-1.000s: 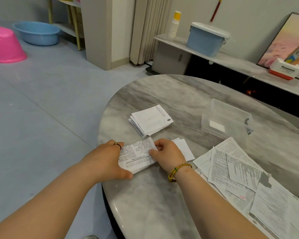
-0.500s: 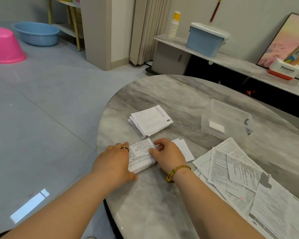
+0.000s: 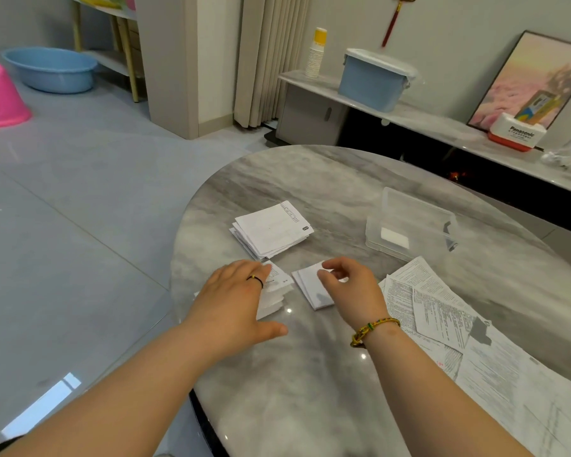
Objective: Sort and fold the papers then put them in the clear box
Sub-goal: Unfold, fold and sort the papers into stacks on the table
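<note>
Our marble table [image 3: 343, 179] filled the right of the frame, with unfolded sheets [image 3: 442, 318] spread at its lower right. The clear box [image 3: 419, 209] sat right of centre, and a folded stack [image 3: 271, 230] at centre. Our left hand [image 3: 234, 301] lay flat, fingers straight, pressing a printed folded paper [image 3: 276, 293]. Our right hand [image 3: 353, 288] curled loosely over a small white folded paper [image 3: 309, 283]; whether it pinched it, we could not tell.

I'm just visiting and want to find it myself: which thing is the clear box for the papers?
Look at the grey marble table. Past the spread of unfolded printed sheets on its right side stands the clear box. It alone is see-through plastic, while its neighbours are all white paper.
</note>
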### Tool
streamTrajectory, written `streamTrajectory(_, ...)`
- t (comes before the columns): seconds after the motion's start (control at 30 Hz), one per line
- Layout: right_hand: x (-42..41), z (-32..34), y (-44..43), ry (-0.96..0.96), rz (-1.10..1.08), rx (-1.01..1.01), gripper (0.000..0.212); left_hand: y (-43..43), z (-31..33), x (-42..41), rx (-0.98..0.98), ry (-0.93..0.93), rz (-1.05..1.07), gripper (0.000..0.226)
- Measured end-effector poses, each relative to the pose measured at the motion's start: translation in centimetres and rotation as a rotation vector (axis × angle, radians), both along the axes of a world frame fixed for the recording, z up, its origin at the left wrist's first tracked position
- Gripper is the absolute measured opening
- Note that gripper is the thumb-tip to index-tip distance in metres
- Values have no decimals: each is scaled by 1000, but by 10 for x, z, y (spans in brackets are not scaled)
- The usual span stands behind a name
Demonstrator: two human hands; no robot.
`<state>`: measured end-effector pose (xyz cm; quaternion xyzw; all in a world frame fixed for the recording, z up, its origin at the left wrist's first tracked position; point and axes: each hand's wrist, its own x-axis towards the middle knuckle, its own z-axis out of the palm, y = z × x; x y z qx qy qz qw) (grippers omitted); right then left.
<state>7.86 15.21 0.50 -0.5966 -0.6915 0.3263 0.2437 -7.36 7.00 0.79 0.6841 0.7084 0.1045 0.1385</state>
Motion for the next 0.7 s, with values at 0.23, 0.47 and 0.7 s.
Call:
streamTrajectory(0.23,67,4,-8,24,-117,20,8,6,1,39,102,-103,-181,54)
streamTrajectory(0.47,137,-1,-14,-110,-273,8,14,13,-10,73,31,-85,-290,40)
streamTrajectory(0.7,169,-12,-2,-374,-316,24,36,20,-27,84,-62,-17,-325,45)
